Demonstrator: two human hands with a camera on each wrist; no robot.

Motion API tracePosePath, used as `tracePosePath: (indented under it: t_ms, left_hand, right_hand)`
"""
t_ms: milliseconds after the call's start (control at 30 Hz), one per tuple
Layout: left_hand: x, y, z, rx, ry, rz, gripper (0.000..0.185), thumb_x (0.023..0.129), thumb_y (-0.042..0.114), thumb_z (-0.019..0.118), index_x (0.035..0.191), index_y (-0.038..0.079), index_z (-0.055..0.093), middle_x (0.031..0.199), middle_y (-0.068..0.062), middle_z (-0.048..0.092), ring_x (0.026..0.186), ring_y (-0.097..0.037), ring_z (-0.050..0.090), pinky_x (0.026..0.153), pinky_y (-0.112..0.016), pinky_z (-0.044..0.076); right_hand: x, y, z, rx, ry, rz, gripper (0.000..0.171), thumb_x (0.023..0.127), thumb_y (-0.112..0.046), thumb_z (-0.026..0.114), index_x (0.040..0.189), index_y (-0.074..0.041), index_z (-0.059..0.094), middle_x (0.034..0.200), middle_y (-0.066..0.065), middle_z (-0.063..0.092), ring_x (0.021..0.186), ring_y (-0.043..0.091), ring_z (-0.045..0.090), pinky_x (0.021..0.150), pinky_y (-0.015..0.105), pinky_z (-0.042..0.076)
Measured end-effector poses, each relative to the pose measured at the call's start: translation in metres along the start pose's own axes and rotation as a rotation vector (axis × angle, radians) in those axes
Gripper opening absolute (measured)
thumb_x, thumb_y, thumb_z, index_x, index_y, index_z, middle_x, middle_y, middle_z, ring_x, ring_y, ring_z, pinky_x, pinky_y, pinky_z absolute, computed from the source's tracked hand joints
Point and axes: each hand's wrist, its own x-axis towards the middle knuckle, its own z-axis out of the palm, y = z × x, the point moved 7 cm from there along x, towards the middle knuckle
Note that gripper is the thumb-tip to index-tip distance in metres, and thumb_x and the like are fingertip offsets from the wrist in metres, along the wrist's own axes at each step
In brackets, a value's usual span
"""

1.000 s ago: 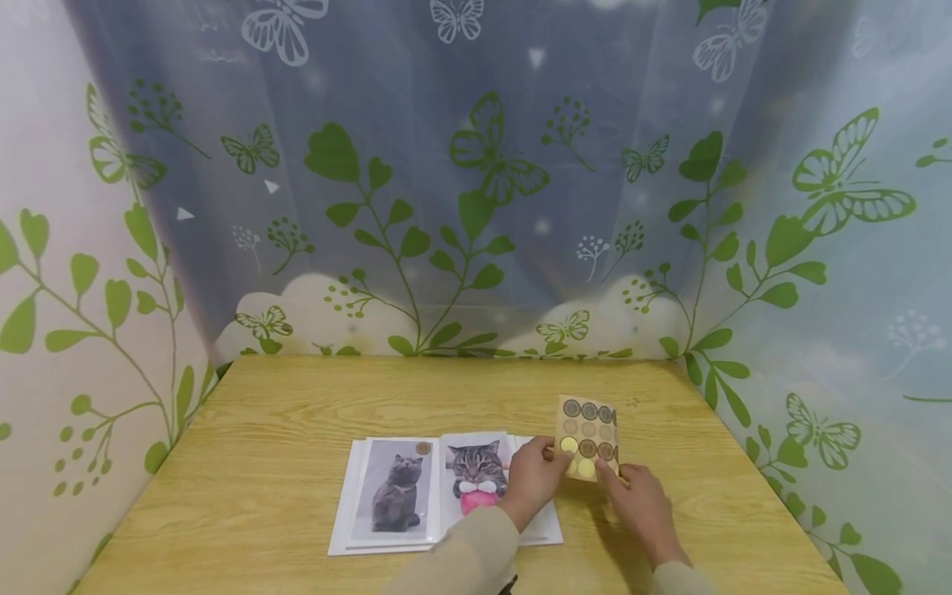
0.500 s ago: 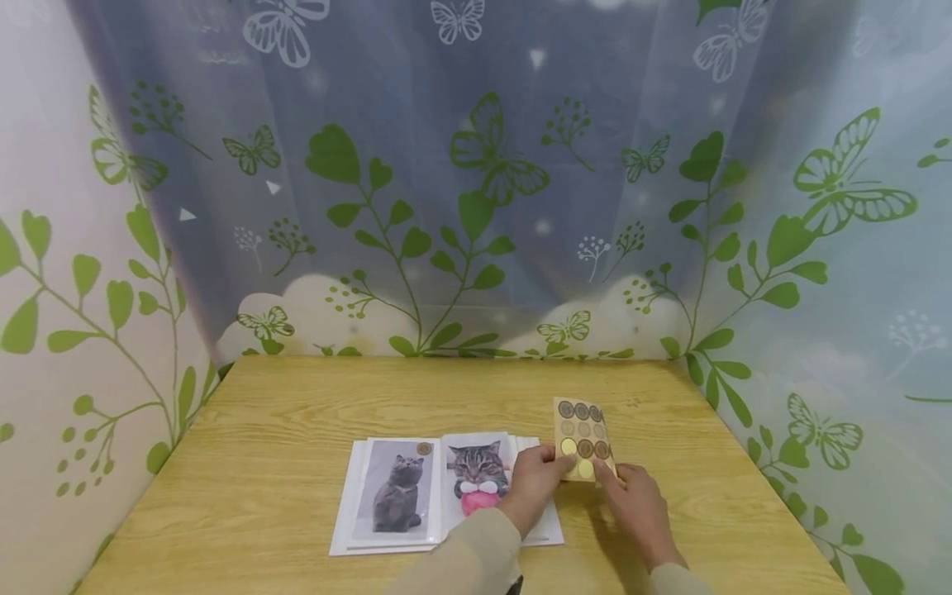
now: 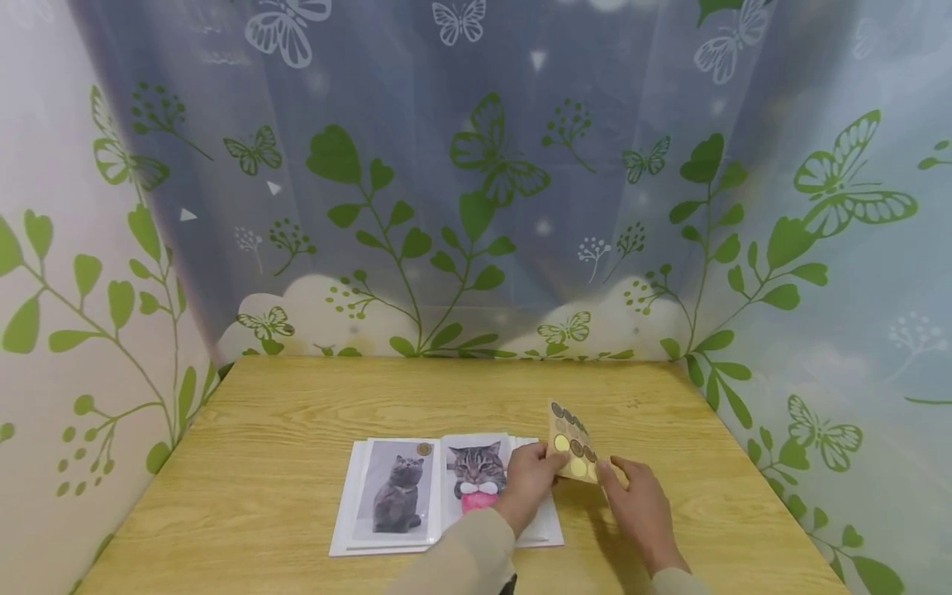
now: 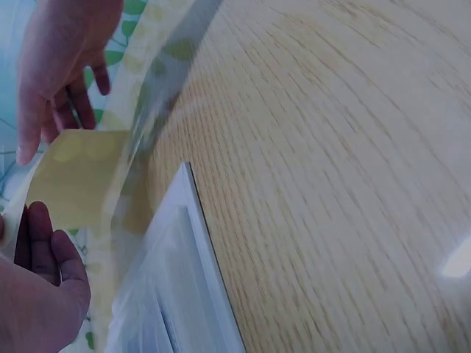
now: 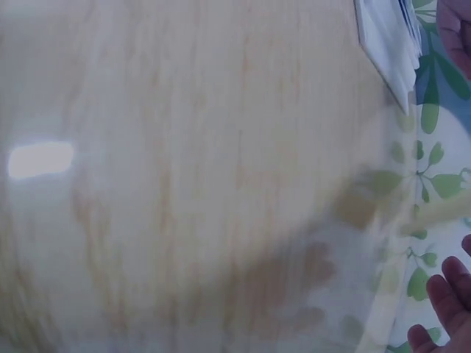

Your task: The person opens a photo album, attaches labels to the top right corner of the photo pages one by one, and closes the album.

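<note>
Head view: sticker sheet tilted above wooden table, pinched at its lower left edge by left hand and at its lower right corner by right hand; round gold and brown stickers on its face; just left of it, open photo album flat on the table, showing two cat photos, with the left wrist over its right page; leaf-and-butterfly curtain behind. Left wrist view: tan back of the sheet held between curled left fingers below and right hand above; album's clear edge lying on the table. Right wrist view: blurred; only right fingertips at the lower corner, grip cannot be told; album corner at top.
</note>
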Motion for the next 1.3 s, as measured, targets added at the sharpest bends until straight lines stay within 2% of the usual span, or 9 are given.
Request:
tracePosePath:
  t_ms: [133, 367, 567, 967, 1300]
  left_hand:
    - [-0.001, -0.003, -0.003, 0.004, -0.027, -0.001, 0.018, 0.088, 0.010, 0.069, 0.097, -0.005, 0.073, 0.076, -0.001, 0.068, 0.064, -0.009, 0.055, 0.061, -0.026, 0.053]
    - [-0.005, -0.006, -0.009, -0.020, -0.056, 0.013, 0.016, 0.087, 0.009, 0.069, 0.094, -0.006, 0.073, 0.078, -0.004, 0.070, 0.069, -0.009, 0.059, 0.074, -0.039, 0.058]
    - [-0.004, -0.010, -0.012, -0.013, -0.061, 0.017, 0.018, 0.087, 0.010, 0.070, 0.094, -0.005, 0.074, 0.075, -0.002, 0.069, 0.066, -0.009, 0.056, 0.065, -0.029, 0.054]
    - [-0.003, -0.019, -0.014, 0.015, -0.062, -0.036, 0.017, 0.087, 0.013, 0.071, 0.092, -0.002, 0.075, 0.065, 0.003, 0.060, 0.061, -0.009, 0.052, 0.059, -0.025, 0.048]
    - [-0.006, -0.013, -0.013, 0.007, -0.082, -0.022, 0.015, 0.082, 0.005, 0.071, 0.093, -0.006, 0.073, 0.068, 0.001, 0.062, 0.061, -0.010, 0.051, 0.057, -0.023, 0.047]
  right_hand:
    - [0.000, -0.010, -0.004, -0.021, 0.041, -0.070, 0.056, 0.103, -0.043, 0.050, 0.136, 0.002, 0.055, 0.137, 0.030, 0.049, 0.122, 0.049, 0.049, 0.099, 0.065, 0.040]
    - [-0.003, -0.034, -0.006, -0.012, 0.095, -0.169, 0.043, 0.099, -0.032, 0.062, 0.126, 0.002, 0.064, 0.130, 0.023, 0.057, 0.120, 0.044, 0.053, 0.099, 0.061, 0.043]
    - [-0.009, -0.045, -0.001, 0.006, 0.101, -0.228, 0.034, 0.095, -0.025, 0.068, 0.118, 0.000, 0.069, 0.124, 0.020, 0.062, 0.116, 0.042, 0.057, 0.096, 0.059, 0.045]
    - [-0.017, -0.051, 0.010, 0.007, 0.149, -0.265, 0.023, 0.090, -0.019, 0.074, 0.108, -0.006, 0.074, 0.108, 0.012, 0.069, 0.104, 0.036, 0.064, 0.088, 0.055, 0.051]
    - [-0.020, -0.055, 0.009, -0.011, 0.172, -0.298, 0.021, 0.088, -0.016, 0.075, 0.106, -0.006, 0.075, 0.103, 0.012, 0.070, 0.099, 0.034, 0.066, 0.085, 0.053, 0.052]
